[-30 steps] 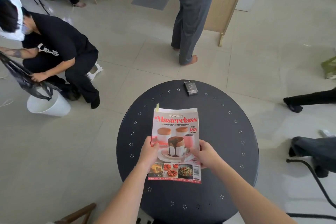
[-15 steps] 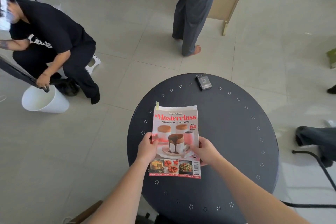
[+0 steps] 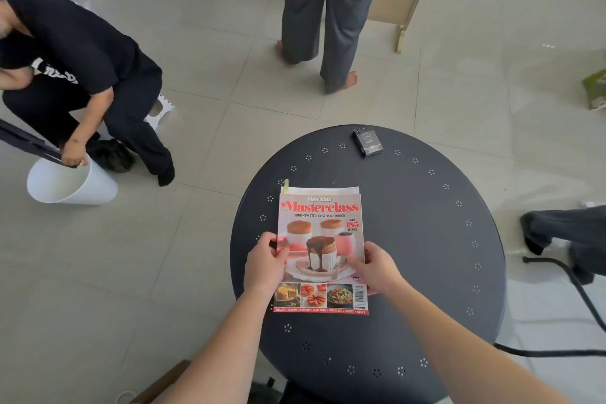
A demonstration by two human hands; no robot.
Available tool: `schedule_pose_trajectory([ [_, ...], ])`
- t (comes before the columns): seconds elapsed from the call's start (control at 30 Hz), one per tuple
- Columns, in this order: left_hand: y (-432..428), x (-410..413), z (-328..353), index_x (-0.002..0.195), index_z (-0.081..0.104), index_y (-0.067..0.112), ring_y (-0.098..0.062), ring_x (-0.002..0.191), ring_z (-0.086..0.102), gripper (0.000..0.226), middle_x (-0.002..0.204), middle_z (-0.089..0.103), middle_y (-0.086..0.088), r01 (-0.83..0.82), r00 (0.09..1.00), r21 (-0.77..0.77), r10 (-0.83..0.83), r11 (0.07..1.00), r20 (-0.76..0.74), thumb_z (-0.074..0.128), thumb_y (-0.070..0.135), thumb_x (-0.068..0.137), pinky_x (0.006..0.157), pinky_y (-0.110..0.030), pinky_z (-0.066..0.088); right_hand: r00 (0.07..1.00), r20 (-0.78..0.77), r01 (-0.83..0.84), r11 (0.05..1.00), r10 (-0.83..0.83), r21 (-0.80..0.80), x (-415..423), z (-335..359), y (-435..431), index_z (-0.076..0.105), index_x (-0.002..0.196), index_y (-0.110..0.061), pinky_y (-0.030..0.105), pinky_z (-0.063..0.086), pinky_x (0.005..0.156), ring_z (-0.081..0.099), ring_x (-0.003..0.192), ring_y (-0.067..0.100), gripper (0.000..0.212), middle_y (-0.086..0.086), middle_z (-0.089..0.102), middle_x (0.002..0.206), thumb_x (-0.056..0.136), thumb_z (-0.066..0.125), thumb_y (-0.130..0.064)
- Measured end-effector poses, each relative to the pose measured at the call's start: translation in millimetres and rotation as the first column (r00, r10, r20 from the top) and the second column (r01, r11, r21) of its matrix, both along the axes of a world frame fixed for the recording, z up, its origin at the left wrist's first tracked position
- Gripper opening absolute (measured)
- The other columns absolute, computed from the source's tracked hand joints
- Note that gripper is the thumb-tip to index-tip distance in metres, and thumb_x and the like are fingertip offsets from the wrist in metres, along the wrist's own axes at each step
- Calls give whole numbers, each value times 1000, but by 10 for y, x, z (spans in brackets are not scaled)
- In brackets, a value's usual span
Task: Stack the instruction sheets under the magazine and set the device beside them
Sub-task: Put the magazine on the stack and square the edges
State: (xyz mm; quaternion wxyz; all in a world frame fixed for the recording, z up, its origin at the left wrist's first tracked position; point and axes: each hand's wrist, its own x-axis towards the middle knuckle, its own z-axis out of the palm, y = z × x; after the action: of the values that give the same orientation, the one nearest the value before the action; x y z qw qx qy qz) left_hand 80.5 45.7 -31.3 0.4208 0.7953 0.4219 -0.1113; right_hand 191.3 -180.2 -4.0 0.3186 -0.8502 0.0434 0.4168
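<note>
A cookbook magazine [image 3: 321,223] with a red title lies flat on the round dark table [image 3: 426,256]. White instruction sheets [image 3: 323,189] peek out from under its far edge. My left hand [image 3: 265,264] grips the magazine's left edge and my right hand [image 3: 377,267] grips its right edge, thumbs on the cover. A small dark device [image 3: 367,141] lies near the table's far rim, well apart from the stack.
A person in black crouches at the left over a white bucket [image 3: 70,182]. Another person in grey trousers [image 3: 323,16] stands beyond the table. A black cable [image 3: 570,275] and someone's dark legs lie on the floor at the right.
The view has shifted, so the table sits further right in frame. Both hands keep their hold on the magazine's edges. The crouching person has leaned further left.
</note>
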Motion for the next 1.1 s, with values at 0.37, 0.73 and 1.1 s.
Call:
schedule_pose_trajectory([
  [0.37, -87, -6, 48, 126, 63, 23, -18, 94, 77, 28, 110, 75, 0, -45, 999, 131, 46, 990, -3, 74, 32, 102, 74, -35, 68, 992, 123, -14, 984, 37, -180, -46, -70, 0, 49, 98, -20, 48, 67, 70, 74, 77, 20, 37, -2, 71, 89, 91, 73, -48],
  [0.73, -184, 63, 99, 134, 61, 24, -20, 117, 65, 43, 134, 64, -1, 116, 993, 338, -105, 934, -49, 80, 34, 96, 83, -34, 66, 986, 147, -56, 989, 75, -135, -23, 2, 16, 49, 115, -21, 25, 44, 53, 64, 73, 6, 27, -5, 67, 97, 99, 67, -34],
  [1.1, -599, 284, 96, 166, 33, 37, -28, 170, 15, 74, 181, 23, -1, 426, 901, 369, -425, 826, -88, 63, 58, 102, 136, -52, 26, 959, 269, -53, 987, 92, -149, 340, 101, -181, 55, 131, -18, 31, 45, 79, 56, 100, 15, 37, 2, 62, 133, 99, 66, -33],
])
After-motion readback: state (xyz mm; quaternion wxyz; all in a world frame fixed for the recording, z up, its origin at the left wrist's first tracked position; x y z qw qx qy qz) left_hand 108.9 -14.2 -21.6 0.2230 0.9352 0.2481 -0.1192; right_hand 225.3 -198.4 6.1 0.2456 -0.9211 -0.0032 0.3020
